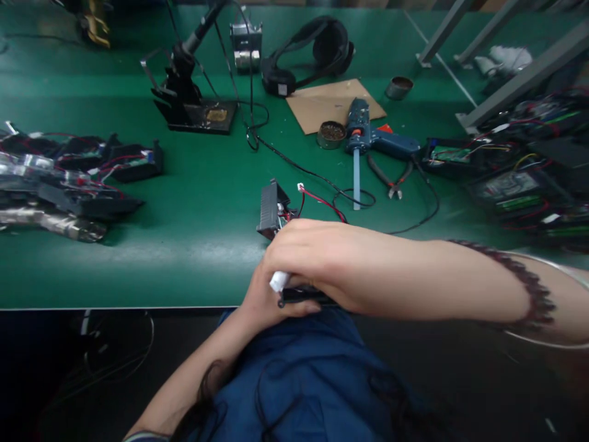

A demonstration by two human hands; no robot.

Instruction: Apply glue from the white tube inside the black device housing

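1. Your right hand (317, 258) lies across the front edge of the worktop (202, 215), fingers curled over a flat black part (299, 296) and a small white piece (278, 281). It covers most of both, so you cannot tell what they are; the grip looks clenched on the white piece.
2. Your left hand (262, 301) comes up from below and is mostly hidden under the right. It touches the flat black part, but whether it grasps it cannot be told.
3. A black ribbed module (270, 210) stands just behind your right hand, its lower end hidden by your knuckles. Red wires (322, 201) with one white plug run from it.
4. Further back, count one blue glue gun (372, 136), one pair of pliers (389, 179), two round tins (331, 134), one cardboard sheet (322, 101) and one soldering stand (188, 101).
5. Heaps of wired black units (78, 178) sit left and right; their number is hard to make out, and both heaps are cut off by the frame.
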